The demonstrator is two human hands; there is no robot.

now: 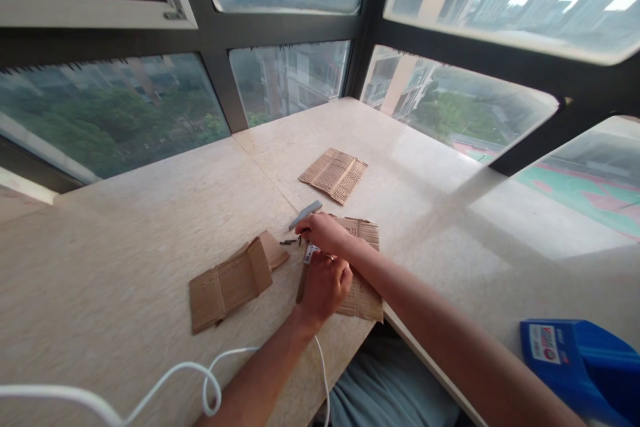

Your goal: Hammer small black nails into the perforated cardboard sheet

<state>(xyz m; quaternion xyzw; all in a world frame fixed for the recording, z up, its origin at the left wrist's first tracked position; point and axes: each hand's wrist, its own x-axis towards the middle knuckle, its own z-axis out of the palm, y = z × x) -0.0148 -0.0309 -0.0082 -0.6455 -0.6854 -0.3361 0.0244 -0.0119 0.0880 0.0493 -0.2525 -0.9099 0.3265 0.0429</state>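
My right hand (323,230) reaches across my left arm, its fingers pinched together over a few small dark thin pieces (287,241) on the counter. What they pinch is too small to make out. Just beyond these fingers lies a grey flat-sided tool (306,213), its kind unclear. Closer to me, my left hand (326,287) is curled over a corrugated cardboard piece (363,297), with its grip hidden under the knuckles. A small white printed label (310,253) shows by its fingers. Folded cardboard (233,287) rests to the left.
A square of ridged cardboard (335,175) lies farther back on the pale stone counter (150,227). A white cable (175,368) loops at the lower left. At the lower right stands a blue plastic container (580,360). Windows border the counter's far sides.
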